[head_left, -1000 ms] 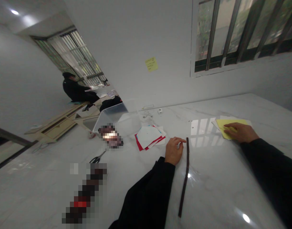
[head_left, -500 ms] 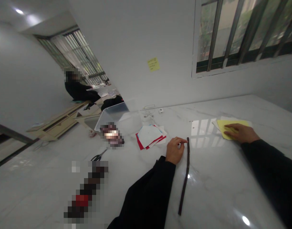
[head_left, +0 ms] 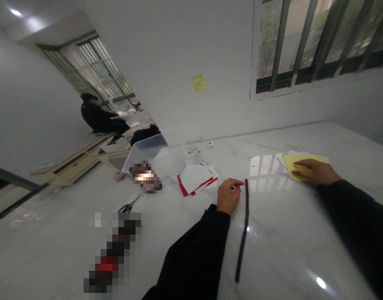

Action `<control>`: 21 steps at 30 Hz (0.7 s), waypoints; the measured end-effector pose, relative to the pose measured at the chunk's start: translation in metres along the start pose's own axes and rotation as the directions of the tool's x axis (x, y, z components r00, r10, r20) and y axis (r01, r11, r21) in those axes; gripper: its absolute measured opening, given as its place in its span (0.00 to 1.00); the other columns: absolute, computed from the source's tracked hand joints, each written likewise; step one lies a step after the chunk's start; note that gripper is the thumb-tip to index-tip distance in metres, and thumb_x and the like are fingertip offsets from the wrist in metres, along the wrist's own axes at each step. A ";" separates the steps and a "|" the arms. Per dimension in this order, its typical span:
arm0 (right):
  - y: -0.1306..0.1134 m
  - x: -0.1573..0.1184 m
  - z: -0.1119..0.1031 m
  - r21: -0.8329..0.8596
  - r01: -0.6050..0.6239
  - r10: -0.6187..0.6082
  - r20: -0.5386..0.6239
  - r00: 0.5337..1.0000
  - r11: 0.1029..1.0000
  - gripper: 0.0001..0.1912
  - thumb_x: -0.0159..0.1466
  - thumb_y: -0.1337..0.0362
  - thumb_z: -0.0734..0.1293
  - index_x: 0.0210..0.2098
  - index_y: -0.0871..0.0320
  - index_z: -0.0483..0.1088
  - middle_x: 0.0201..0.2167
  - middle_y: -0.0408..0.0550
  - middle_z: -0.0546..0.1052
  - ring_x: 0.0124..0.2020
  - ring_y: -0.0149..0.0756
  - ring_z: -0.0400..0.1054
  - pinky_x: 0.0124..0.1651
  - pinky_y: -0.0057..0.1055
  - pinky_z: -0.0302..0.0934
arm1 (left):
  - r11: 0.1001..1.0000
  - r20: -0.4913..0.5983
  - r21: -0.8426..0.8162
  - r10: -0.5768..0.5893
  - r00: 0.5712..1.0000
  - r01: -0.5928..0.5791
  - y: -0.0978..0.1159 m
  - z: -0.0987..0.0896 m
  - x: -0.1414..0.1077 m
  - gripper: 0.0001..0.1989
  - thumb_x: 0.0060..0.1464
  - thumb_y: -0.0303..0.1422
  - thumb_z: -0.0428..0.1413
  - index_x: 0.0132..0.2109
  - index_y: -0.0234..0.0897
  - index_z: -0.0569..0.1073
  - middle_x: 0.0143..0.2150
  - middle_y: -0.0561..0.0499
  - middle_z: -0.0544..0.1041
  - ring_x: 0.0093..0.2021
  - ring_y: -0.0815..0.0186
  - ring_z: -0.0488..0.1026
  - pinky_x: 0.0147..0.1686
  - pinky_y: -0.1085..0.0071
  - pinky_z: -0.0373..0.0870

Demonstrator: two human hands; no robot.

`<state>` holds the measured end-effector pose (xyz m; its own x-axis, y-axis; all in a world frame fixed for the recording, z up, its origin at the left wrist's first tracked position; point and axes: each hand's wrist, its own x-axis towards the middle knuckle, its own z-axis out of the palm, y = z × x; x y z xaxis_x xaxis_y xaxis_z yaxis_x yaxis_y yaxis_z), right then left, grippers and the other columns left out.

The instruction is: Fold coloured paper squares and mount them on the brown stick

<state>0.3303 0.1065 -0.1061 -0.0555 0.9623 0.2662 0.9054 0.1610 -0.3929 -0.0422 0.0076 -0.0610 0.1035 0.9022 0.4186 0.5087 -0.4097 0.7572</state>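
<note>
My left hand (head_left: 229, 196) rests on the marble-look table with its fingers loosely bent, and a gap shows between thumb and forefinger. Its forefinger tip reaches the upper end of a thin dark brown stick or strip (head_left: 244, 227), which lies lengthwise on the table and bends slightly; whether they touch I cannot tell. To the right, my right hand (head_left: 319, 171) lies with fingers spread over yellow paper (head_left: 299, 159). White sheets (head_left: 281, 160) stick out from under it. The underside of that hand is hidden.
Left of my left hand lies a stack of white and red paper pieces (head_left: 196, 179). Scissors (head_left: 127, 207), a blurred-out item (head_left: 113, 258) and a clear plastic bin (head_left: 129, 160) are further left. A cable (head_left: 194, 146) runs by the wall. A person (head_left: 99, 114) sits in the background.
The view has shifted very slightly. Both hands stay where they were, and neither the yellow paper nor the dark stick has clearly moved.
</note>
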 end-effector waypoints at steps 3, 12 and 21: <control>0.000 0.001 -0.003 -0.008 -0.002 0.003 0.042 0.999 1.000 0.19 0.54 0.52 0.70 0.41 0.55 0.77 0.49 0.55 0.77 0.52 0.54 0.69 0.52 0.42 0.62 | 1.000 -0.003 0.002 -0.002 1.000 0.002 0.000 0.001 0.000 0.13 0.54 0.21 0.51 0.38 0.40 0.79 0.38 0.51 0.78 0.39 0.67 0.73 0.39 0.70 0.71; -0.003 0.002 -0.005 -0.040 -0.084 0.087 0.081 0.993 0.996 0.21 0.57 0.53 0.66 0.45 0.58 0.76 0.47 0.55 0.78 0.43 0.49 0.74 0.46 0.40 0.64 | 1.000 -0.006 0.019 0.010 1.000 -0.010 -0.001 0.001 0.001 0.13 0.52 0.21 0.53 0.38 0.41 0.79 0.38 0.52 0.78 0.36 0.68 0.72 0.37 0.71 0.70; -0.009 0.000 -0.014 -0.087 -0.112 0.117 0.059 0.991 0.990 0.14 0.57 0.52 0.66 0.32 0.54 0.77 0.34 0.52 0.81 0.35 0.48 0.73 0.34 0.36 0.59 | 1.000 -0.013 0.028 -0.003 1.000 0.003 0.002 0.002 0.001 0.12 0.53 0.22 0.52 0.37 0.40 0.79 0.37 0.52 0.78 0.34 0.69 0.71 0.37 0.71 0.69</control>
<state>0.3280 0.1016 -0.0905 0.0264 0.9858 0.1657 0.9391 0.0324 -0.3421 -0.0394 0.0076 -0.0604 0.0913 0.9015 0.4229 0.5327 -0.4031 0.7442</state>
